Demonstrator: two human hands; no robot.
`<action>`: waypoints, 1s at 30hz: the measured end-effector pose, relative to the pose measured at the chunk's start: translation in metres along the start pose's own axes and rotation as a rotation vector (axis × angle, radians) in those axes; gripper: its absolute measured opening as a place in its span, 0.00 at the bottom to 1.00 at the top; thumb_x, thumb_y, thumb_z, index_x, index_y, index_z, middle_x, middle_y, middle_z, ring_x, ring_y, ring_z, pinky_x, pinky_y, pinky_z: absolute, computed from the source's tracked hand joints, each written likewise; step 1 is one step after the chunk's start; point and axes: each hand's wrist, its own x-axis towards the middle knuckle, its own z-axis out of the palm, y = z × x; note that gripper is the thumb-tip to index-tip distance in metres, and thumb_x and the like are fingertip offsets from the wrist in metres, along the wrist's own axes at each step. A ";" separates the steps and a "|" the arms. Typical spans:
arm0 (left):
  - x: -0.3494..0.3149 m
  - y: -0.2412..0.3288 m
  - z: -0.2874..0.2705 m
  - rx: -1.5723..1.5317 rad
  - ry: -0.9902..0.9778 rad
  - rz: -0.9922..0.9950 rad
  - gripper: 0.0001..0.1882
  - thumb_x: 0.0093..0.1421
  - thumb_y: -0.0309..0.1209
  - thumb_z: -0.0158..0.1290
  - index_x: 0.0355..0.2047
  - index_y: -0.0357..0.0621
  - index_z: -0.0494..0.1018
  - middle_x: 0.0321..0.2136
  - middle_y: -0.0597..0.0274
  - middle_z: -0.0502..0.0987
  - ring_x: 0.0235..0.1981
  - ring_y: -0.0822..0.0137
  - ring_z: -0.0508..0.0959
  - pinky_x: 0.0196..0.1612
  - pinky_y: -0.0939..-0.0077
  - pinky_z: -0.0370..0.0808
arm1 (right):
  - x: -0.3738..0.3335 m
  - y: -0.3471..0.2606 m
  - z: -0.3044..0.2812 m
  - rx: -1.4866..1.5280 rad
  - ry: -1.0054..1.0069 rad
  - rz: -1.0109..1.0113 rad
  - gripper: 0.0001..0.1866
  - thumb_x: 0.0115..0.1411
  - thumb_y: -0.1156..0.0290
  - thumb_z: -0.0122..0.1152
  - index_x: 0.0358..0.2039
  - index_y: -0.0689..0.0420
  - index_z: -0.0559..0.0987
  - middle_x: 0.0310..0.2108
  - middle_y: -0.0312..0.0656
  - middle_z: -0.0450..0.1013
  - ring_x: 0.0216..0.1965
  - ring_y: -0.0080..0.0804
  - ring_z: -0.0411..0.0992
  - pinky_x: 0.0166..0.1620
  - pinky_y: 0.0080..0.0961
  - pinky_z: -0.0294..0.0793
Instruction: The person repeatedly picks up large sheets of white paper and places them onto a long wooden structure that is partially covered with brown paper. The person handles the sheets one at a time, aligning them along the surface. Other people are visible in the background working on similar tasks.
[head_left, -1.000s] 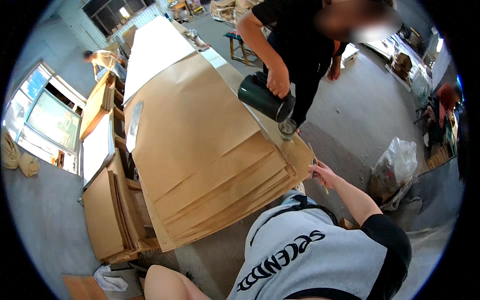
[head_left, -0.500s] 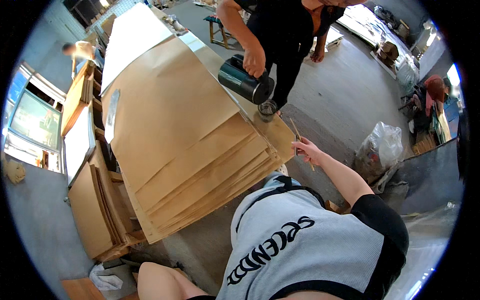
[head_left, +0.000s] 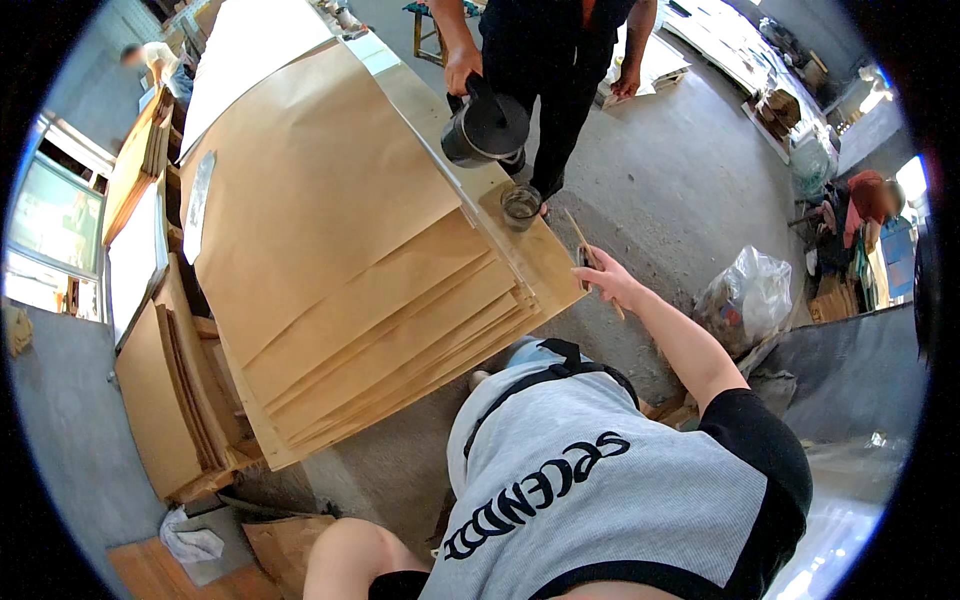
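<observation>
Right hand (head_left: 612, 279) grips thin stick (head_left: 577, 228) slantwise, right of brown paper stack (head_left: 330, 200); left hand out of view, can't tell

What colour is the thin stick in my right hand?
The stick is light brown, clearest in the head view.

In the upper left of the frame, a person in a pale top (head_left: 158, 62) is leaning forward, while a window (head_left: 55, 215) is letting in light at the left edge. Tan boards (head_left: 158, 400) are resting in a stack at lower left, above a crumpled white cloth (head_left: 190, 540). A stool (head_left: 422, 9) is standing at the top, left of centre. Toward the right, a clear plastic bag (head_left: 750, 295) is bulging on the floor (head_left: 670, 185), and a person in a red top (head_left: 866, 200) is appearing near the edge.
</observation>
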 end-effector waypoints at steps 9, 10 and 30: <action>-0.124 0.106 -0.008 0.520 -0.695 -1.422 0.02 0.53 0.26 0.43 0.26 0.41 0.63 0.24 0.60 0.66 0.27 0.69 0.66 0.32 0.75 0.66 | 0.089 -0.078 -0.003 -0.897 0.227 -0.512 0.46 0.37 0.52 0.65 0.55 0.51 0.55 0.48 0.49 0.61 0.47 0.43 0.64 0.45 0.34 0.67; -0.135 0.122 -0.008 0.491 -0.559 -1.753 0.02 0.53 0.26 0.44 0.27 0.40 0.63 0.24 0.61 0.67 0.26 0.70 0.66 0.31 0.76 0.66 | 0.099 -0.087 0.004 -0.957 0.197 -0.534 0.46 0.37 0.52 0.66 0.55 0.51 0.55 0.48 0.49 0.61 0.46 0.43 0.65 0.44 0.34 0.68; -0.198 0.196 0.022 0.791 -0.007 -2.680 0.02 0.55 0.23 0.46 0.30 0.41 0.65 0.22 0.64 0.68 0.24 0.74 0.68 0.29 0.81 0.66 | 0.184 -0.105 0.020 -1.300 -0.034 -0.310 0.50 0.36 0.51 0.68 0.56 0.52 0.52 0.52 0.51 0.57 0.44 0.44 0.67 0.41 0.33 0.71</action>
